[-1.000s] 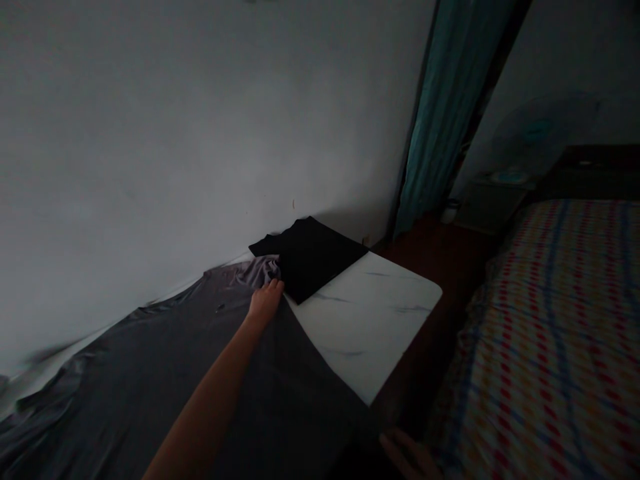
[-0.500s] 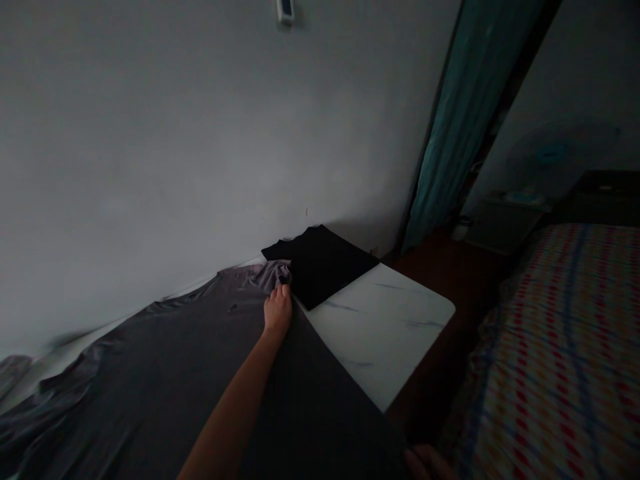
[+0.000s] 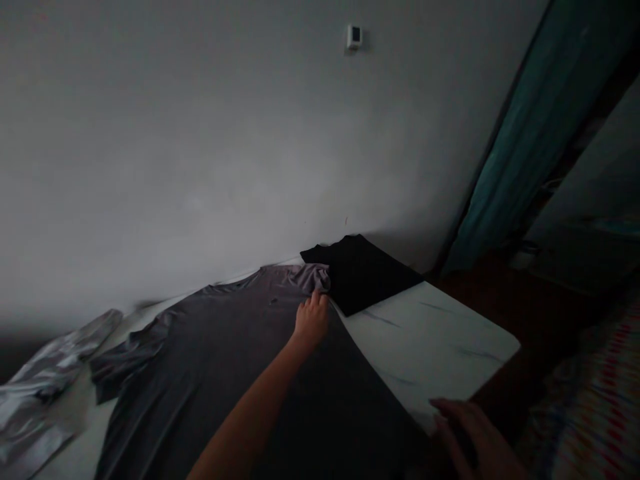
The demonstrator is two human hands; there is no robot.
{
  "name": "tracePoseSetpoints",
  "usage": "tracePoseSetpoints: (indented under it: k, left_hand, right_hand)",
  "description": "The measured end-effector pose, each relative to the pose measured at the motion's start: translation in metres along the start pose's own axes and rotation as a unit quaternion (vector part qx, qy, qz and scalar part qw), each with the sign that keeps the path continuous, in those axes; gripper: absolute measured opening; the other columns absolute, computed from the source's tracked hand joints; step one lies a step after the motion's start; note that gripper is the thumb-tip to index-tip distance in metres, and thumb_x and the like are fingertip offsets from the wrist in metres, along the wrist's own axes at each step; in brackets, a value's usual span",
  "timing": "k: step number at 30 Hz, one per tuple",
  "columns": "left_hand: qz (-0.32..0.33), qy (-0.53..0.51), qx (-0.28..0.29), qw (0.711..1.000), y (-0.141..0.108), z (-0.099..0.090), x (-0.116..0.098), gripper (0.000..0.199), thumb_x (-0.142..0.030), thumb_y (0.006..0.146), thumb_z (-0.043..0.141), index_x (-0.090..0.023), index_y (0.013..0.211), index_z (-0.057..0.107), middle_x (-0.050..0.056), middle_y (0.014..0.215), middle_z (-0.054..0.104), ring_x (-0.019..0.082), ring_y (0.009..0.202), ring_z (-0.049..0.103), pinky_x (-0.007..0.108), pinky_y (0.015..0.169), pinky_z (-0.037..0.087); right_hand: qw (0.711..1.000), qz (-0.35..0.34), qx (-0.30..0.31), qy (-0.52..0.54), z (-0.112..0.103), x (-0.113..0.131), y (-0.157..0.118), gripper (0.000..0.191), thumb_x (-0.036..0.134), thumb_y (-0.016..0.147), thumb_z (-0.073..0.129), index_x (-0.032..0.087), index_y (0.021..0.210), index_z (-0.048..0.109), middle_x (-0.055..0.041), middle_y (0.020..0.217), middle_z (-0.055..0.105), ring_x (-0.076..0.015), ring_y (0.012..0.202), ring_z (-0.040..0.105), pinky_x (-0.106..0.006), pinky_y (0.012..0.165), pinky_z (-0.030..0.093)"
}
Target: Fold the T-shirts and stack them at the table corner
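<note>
A dark grey T-shirt (image 3: pixel 215 360) lies spread over the white table, its neckline toward the wall and a small mark on its chest. My left hand (image 3: pixel 311 319) reaches across it, fingertips closed on the bunched edge of the right-hand sleeve (image 3: pixel 313 275). Low at the right, my right hand (image 3: pixel 473 430) is beside the shirt's lower edge, apart from it. Its thumb and fingers are spread, with nothing between them. A folded black garment (image 3: pixel 367 273) lies flat just beyond that sleeve.
The marble-patterned table (image 3: pixel 440 333) stands against a pale wall. Crumpled grey-and-white cloth (image 3: pixel 55 373) lies at its left end. On the right are a teal curtain (image 3: pixel 520 153) and a bed with a checked cover (image 3: pixel 605 387). A small white device (image 3: pixel 355 37) hangs on the wall.
The view has swung left, bringing the crumpled cloth into sight. My right hand has come off the shirt's lower edge and opened. My left hand stays at the sleeve.
</note>
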State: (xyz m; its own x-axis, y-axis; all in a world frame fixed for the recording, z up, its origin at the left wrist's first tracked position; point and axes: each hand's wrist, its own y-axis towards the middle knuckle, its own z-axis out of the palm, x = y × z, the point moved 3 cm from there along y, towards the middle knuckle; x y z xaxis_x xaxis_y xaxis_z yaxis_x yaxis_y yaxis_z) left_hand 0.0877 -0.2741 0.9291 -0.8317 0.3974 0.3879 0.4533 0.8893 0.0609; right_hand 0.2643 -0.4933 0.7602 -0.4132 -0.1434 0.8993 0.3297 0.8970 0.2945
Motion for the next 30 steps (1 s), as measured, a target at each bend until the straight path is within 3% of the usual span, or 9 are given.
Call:
tracePoseSetpoints:
  k: [3,7,10,14,19,21,25,27,30]
  left_hand:
    - [-0.04,-0.026,-0.006,0.999,-0.058,-0.009,0.025,0.039,-0.03,0.09,0.049,-0.017,0.127,0.05,0.013,0.134,0.054,0.027,0.113,0.057,0.041,0.094,0.05]
    - [-0.093,-0.021,0.013,0.995,-0.147,0.006,0.072,0.049,-0.033,0.092,0.045,-0.018,0.139,0.045,0.011,0.149,0.045,0.029,0.135,0.043,0.046,0.111,0.039]
    - [-0.05,-0.024,0.041,0.998,-0.202,0.021,0.103,0.053,-0.04,0.096,0.038,-0.031,0.148,0.031,0.003,0.159,0.03,0.027,0.145,0.029,0.05,0.116,0.033]
    - [0.016,-0.022,0.059,0.998,-0.253,0.02,0.132,0.056,-0.052,0.095,0.034,-0.048,0.148,0.015,-0.005,0.16,0.022,0.025,0.145,0.028,0.051,0.116,0.035]
    - [-0.001,0.021,-0.02,1.0,-0.311,0.015,0.163,0.052,-0.045,0.093,0.042,-0.046,0.144,0.032,-0.005,0.154,0.038,0.024,0.138,0.043,0.045,0.107,0.047]
    - [-0.054,0.009,-0.073,0.996,-0.341,0.017,0.186,0.047,-0.042,0.092,0.042,-0.04,0.138,0.047,-0.002,0.147,0.05,0.023,0.129,0.053,0.039,0.102,0.051]
    - [-0.29,-0.045,-0.134,0.947,-0.386,0.015,0.255,0.039,-0.046,0.087,0.037,-0.031,0.11,0.065,0.004,0.12,0.07,0.026,0.11,0.065,0.042,0.095,0.054]
    - [-0.38,-0.08,-0.109,0.915,-0.387,0.009,0.284,0.041,-0.051,0.083,0.037,-0.029,0.103,0.065,0.005,0.104,0.074,0.028,0.1,0.068,0.043,0.089,0.054]
    - [-0.475,-0.14,-0.046,0.868,-0.362,-0.003,0.308,0.049,-0.06,0.077,0.042,-0.021,0.094,0.067,0.007,0.079,0.075,0.03,0.081,0.071,0.04,0.074,0.054]
  right_hand:
    - [0.992,-0.089,0.083,0.023,0.03,0.059,0.047,0.038,0.039,0.097,0.036,0.026,0.12,0.063,-0.0085,0.124,0.064,-0.0224,0.116,0.06,-0.038,0.101,0.049]
    - [0.964,-0.181,0.193,-0.029,0.102,0.106,0.102,0.045,0.028,0.096,0.038,0.02,0.139,0.051,-0.0112,0.15,0.043,-0.0245,0.138,0.039,-0.047,0.114,0.034]
    - [0.938,-0.227,0.246,-0.093,0.138,0.105,0.126,0.05,0.029,0.097,0.042,0.019,0.146,0.042,-0.0123,0.156,0.031,-0.0252,0.143,0.028,-0.048,0.116,0.029]
    - [0.928,-0.255,0.22,-0.16,0.146,0.082,0.141,0.052,0.042,0.098,0.041,0.023,0.147,0.041,-0.0094,0.156,0.032,-0.0267,0.144,0.026,-0.046,0.117,0.025]
    - [0.938,-0.242,0.178,-0.17,0.144,0.058,0.155,0.049,0.038,0.097,0.041,0.02,0.143,0.046,-0.0117,0.153,0.037,-0.0253,0.14,0.036,-0.046,0.114,0.031]
    - [0.955,-0.205,0.132,-0.166,0.142,0.056,0.161,0.044,0.033,0.096,0.042,0.018,0.137,0.051,-0.0139,0.145,0.048,-0.0253,0.131,0.048,-0.042,0.108,0.04]
    - [0.968,-0.051,0.067,-0.236,0.133,0.067,0.172,0.027,0.026,0.094,0.049,0.013,0.112,0.064,-0.0158,0.111,0.068,-0.0267,0.106,0.063,-0.035,0.09,0.049]
    - [0.958,0.025,0.087,-0.273,0.131,0.078,0.175,0.024,0.029,0.093,0.054,0.011,0.105,0.065,-0.0163,0.103,0.069,-0.0278,0.102,0.065,-0.034,0.083,0.05]
    - [0.946,0.094,0.11,-0.291,0.133,0.095,0.175,0.027,0.033,0.095,0.053,0.01,0.104,0.065,-0.018,0.101,0.07,-0.029,0.098,0.067,-0.034,0.074,0.05]
